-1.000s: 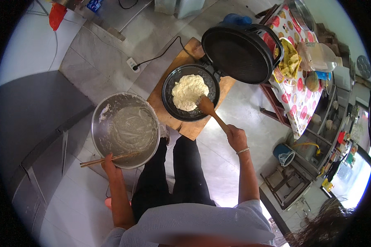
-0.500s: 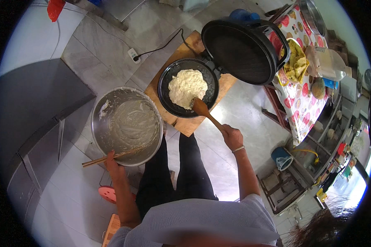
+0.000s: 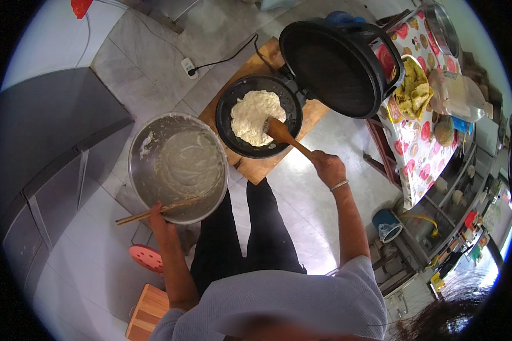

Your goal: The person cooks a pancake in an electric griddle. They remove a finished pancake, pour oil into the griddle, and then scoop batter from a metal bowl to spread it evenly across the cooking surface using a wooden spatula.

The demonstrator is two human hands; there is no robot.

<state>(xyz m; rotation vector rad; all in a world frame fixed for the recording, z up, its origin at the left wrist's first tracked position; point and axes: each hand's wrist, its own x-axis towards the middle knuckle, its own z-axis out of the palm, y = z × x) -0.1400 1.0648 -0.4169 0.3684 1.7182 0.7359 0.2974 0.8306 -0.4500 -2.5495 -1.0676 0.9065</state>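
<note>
Open black lid (image 3: 331, 71) between pan (image 3: 223, 116) and patterned tablecloth (image 3: 415, 148)

Spatula (image 3: 279, 131) farther in on the dough (image 3: 256, 116)

Compared with half a second ago, the right hand (image 3: 329, 168) has brought the blade inward from the near edge. Lower left, a red perforated disc (image 3: 146, 258) and striped wooden board (image 3: 148, 312) show more fully.

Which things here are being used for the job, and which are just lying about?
In use: wooden spatula in the right hand; metal bowl and chopsticks in the left hand; pale dough in the black pan.

Lying about: red disc with holes; blue bucket; clear plastic jug.
</note>
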